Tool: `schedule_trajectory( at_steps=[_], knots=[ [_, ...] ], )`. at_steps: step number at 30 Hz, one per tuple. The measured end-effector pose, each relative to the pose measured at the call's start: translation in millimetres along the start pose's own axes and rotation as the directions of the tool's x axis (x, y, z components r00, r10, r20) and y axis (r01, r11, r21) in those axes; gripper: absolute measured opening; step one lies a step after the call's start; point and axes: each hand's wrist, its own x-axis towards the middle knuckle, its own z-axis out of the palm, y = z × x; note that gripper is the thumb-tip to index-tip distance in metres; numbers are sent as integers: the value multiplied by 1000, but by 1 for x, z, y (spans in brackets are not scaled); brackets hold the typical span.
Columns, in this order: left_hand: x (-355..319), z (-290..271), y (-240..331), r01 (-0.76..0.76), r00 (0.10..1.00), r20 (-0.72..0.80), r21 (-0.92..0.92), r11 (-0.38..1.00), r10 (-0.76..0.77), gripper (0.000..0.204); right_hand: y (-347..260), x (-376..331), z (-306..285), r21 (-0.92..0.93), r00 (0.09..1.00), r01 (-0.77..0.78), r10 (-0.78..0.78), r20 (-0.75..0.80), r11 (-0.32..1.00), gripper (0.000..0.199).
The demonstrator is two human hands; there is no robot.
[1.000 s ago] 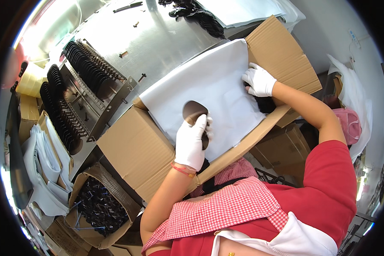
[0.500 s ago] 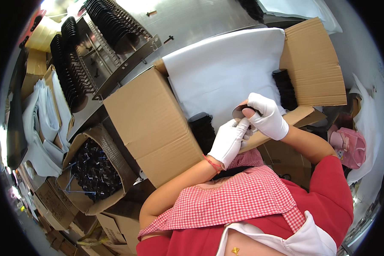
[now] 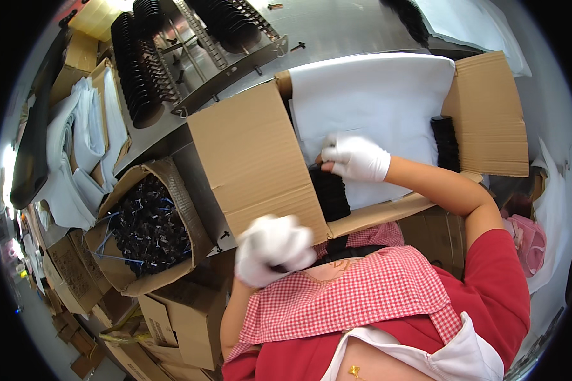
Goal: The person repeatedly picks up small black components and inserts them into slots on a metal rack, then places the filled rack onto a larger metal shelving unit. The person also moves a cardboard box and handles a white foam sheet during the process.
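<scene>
We see right hand (image 3: 356,157) resting on white sheet (image 3: 375,95) in box (image 3: 489,114), fingers curled at black stack (image 3: 329,190) just below | stack runs away from us | left hand (image 3: 273,249) near chest, fisted, contents untellable | right is nearer

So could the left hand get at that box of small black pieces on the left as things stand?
Probably yes. The left hand hangs blurred beside the open box of black pieces, whose top is uncovered, with nothing between them. Whether it holds anything can't be told.
</scene>
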Motion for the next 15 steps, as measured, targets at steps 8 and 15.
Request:
schedule_trajectory(
  at_steps=[8, 15],
  knots=[
    [-90, 41, 85, -657, 601, 287, -355, 665, 746, 30, 4, 1, 22, -47, 984, -5, 13, 178, 999, 52],
    [19, 38, 89, -82, 682, -207, 931, 355, 701, 36, -60, 69, -85, -326, 808, 26, 172, 564, 945, 51]
  ],
)
